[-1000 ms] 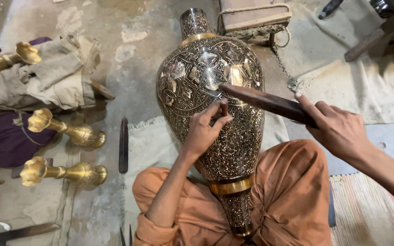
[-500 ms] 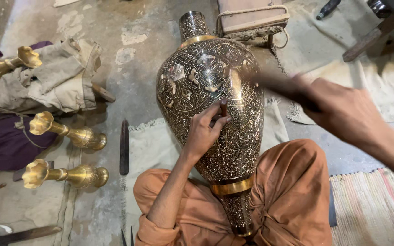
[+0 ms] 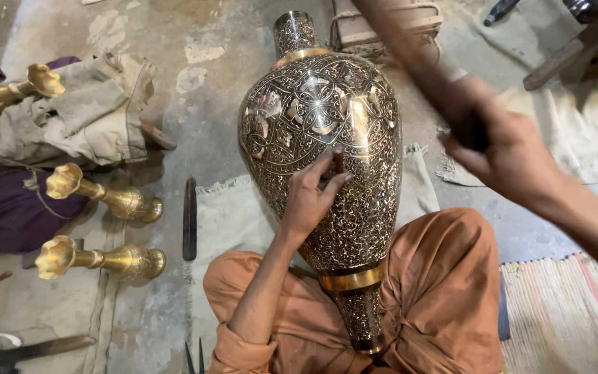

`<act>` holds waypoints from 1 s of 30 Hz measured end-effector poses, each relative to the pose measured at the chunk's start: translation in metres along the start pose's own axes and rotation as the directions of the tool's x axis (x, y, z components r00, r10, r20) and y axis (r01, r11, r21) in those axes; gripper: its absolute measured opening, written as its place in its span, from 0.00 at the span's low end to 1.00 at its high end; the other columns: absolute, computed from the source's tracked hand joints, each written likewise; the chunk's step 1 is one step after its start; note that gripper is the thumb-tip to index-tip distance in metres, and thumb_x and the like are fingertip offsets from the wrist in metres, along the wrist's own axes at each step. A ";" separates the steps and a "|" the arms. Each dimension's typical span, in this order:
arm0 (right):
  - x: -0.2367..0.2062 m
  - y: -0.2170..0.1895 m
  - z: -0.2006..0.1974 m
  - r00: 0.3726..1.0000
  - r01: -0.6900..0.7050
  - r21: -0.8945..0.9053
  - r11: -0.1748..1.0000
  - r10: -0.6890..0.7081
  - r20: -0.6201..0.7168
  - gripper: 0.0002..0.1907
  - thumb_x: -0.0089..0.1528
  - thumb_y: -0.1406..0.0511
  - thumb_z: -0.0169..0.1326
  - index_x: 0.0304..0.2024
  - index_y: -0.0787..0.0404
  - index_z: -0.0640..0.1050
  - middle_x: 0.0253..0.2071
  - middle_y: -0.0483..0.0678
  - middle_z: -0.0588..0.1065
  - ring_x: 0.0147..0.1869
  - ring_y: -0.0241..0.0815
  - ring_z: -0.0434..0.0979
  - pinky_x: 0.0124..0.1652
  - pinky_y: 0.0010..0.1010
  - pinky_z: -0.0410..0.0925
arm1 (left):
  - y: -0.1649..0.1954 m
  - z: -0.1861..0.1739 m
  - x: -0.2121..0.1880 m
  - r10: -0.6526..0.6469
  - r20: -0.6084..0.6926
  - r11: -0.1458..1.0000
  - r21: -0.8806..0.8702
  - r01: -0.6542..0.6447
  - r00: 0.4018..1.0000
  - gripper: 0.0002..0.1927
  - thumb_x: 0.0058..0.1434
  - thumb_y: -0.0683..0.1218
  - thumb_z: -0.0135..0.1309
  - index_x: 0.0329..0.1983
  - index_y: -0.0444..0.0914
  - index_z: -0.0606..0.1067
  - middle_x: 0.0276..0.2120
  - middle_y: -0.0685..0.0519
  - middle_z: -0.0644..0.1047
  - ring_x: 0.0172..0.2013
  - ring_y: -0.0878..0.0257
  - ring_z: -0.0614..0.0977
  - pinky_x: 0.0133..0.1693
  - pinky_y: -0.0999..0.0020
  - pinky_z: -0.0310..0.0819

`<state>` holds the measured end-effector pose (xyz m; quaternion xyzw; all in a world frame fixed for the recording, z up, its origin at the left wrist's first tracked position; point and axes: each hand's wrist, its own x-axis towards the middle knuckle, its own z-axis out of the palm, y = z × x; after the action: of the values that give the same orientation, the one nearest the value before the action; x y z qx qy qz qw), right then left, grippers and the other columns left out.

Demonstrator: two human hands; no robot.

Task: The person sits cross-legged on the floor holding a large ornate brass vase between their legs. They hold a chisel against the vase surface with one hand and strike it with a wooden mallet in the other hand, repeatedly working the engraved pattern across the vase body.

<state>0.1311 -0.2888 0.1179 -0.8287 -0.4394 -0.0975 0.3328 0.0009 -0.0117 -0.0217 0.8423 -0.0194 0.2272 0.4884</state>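
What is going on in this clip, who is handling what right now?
A person sits on the floor with a large engraved brass vase lying across their lap, neck pointing away. The left hand pinches a small dark punch-like tool against the vase's patterned belly. The right hand is raised to the right, gripping a dark wooden stick that is motion-blurred. To the left, two smaller brass vases lie on the floor beside crumpled cloth.
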 end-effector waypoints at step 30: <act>0.012 -0.006 -0.001 0.997 0.083 -0.351 0.933 -0.074 0.038 0.45 0.57 0.60 0.65 0.75 0.63 0.64 0.40 0.55 0.81 0.35 0.55 0.80 0.32 0.44 0.72 | 0.004 -0.003 0.001 0.111 -0.060 0.991 0.084 -0.106 0.992 0.12 0.72 0.46 0.54 0.55 0.36 0.77 0.38 0.50 0.84 0.32 0.64 0.86 0.34 0.68 0.86</act>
<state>0.1337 -0.2796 0.1266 -0.8577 -0.4516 -0.1779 0.1696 -0.0003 -0.0114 -0.0169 0.8513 -0.0402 0.2810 0.4413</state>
